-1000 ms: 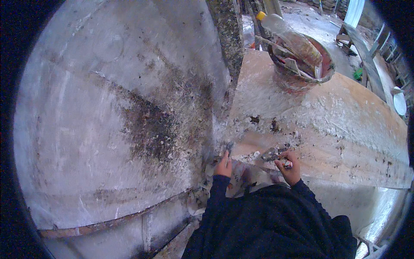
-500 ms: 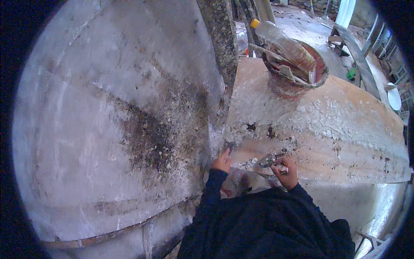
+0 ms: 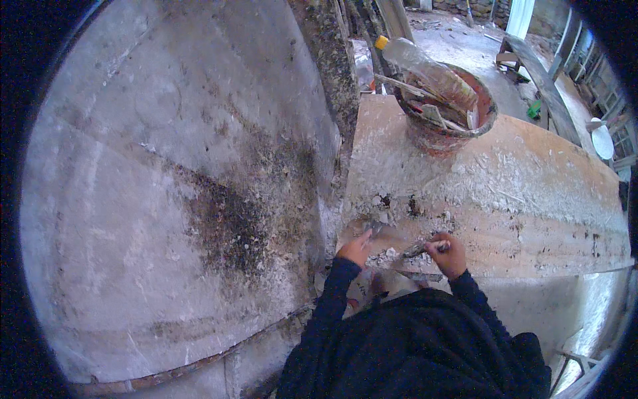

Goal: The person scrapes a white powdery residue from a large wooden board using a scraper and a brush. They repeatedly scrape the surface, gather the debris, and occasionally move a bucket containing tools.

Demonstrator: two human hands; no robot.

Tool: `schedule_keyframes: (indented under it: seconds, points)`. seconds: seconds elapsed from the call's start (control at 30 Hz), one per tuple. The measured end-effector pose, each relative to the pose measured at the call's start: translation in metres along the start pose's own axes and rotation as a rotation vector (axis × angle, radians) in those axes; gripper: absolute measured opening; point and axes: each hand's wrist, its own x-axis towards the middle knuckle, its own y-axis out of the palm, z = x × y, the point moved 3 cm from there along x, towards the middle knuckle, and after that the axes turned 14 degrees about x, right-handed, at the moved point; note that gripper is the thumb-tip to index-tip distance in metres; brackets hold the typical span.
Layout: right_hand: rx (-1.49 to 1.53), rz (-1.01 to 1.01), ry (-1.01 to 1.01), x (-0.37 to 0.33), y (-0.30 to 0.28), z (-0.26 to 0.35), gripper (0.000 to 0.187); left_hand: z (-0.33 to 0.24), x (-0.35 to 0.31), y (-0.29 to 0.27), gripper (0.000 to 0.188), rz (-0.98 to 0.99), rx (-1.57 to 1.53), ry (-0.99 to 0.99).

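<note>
My left hand (image 3: 354, 251) is closed near the left edge of the wooden board (image 3: 565, 246), index finger stretched forward along a grey flat scraper (image 3: 377, 227), which is blurred and low over the board. To the right, my right hand (image 3: 450, 256) grips the handle of a putty knife (image 3: 415, 250). Its dark, smeared blade points left, toward the left hand. Pale crumbs of plaster (image 3: 385, 255) lie between the two hands. Higher up, dried flakes and dark spots cover the board.
On the board's far side stands a reddish bucket (image 3: 442, 143) with sticks and a yellow-capped clear plastic bottle (image 3: 432, 66) in it. A large stained grey panel (image 3: 133, 233) fills the left. Beyond the board, a long plank (image 3: 545, 90) stands above the floor.
The left hand and its scraper have shifted right along the board. My right hand has moved slightly up and right, its putty knife still held. The view has turned a little.
</note>
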Motion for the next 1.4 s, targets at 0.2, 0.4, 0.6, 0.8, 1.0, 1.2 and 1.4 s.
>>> schedule_keyframes:
  seconds: [0.2,0.4,0.6,0.8,1.0,1.2,1.4]
  points:
    - [0.164,0.259,-0.25,0.07,0.073,0.055,0.023,0.052,-0.075,0.03,0.042,-0.075,-0.142,-0.073]
    - [0.078,0.205,-0.289,0.113,0.161,-0.026,0.025,0.055,-0.084,0.03,0.042,-0.141,-0.322,-0.132]
    - [0.189,0.254,0.152,0.096,0.086,-0.04,0.016,0.085,-0.114,0.052,0.047,-0.173,-0.284,-0.28]
    - [-0.147,0.047,0.178,0.086,-0.073,-0.023,0.018,0.091,-0.119,0.052,0.048,-0.115,-0.51,-0.341]
    - [0.082,0.339,-0.007,0.08,0.067,0.024,0.017,0.075,-0.126,0.019,0.048,-0.06,-0.432,-0.427]
    - [0.203,0.372,-0.015,0.079,0.148,-0.022,0.025,0.084,-0.129,0.014,0.049,-0.116,-0.29,-0.338]
    - [-0.093,0.127,0.034,0.057,-0.016,-0.024,0.017,0.113,-0.128,0.046,0.037,-0.303,-0.514,-0.321]
